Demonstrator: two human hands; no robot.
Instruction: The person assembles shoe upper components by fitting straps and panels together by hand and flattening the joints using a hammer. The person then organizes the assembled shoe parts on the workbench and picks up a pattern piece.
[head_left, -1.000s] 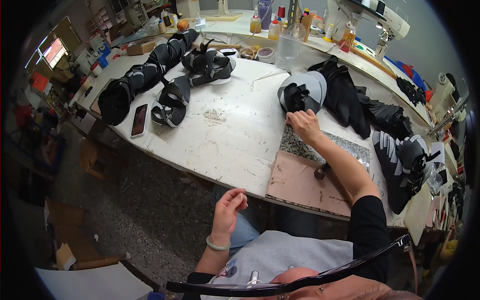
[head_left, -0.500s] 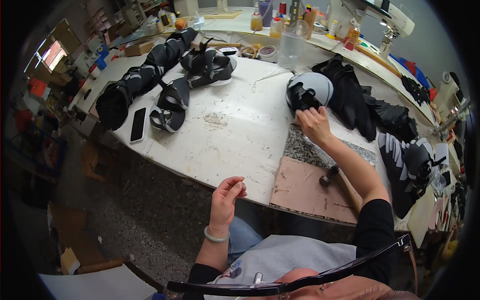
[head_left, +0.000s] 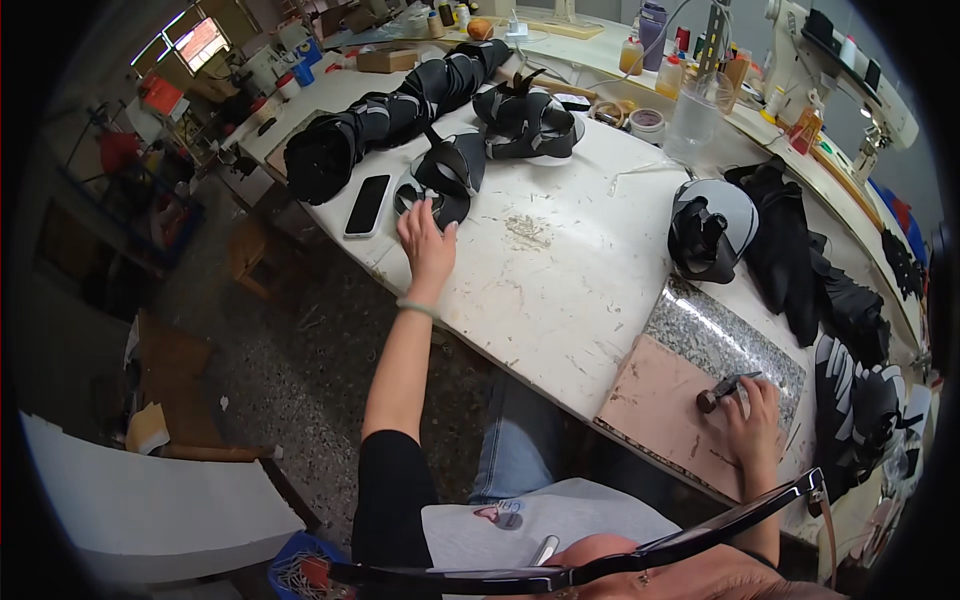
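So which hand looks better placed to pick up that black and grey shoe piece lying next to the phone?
The left hand: its fingers already reach the black and grey shoe upper beside the black phone. The right hand is far off on the pink slab, gripping a small dark hammer.

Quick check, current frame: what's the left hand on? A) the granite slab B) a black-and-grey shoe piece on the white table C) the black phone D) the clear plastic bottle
B: the left hand reaches across the white table with its fingers on the black-and-grey shoe piece; the black phone lies beside it, untouched.
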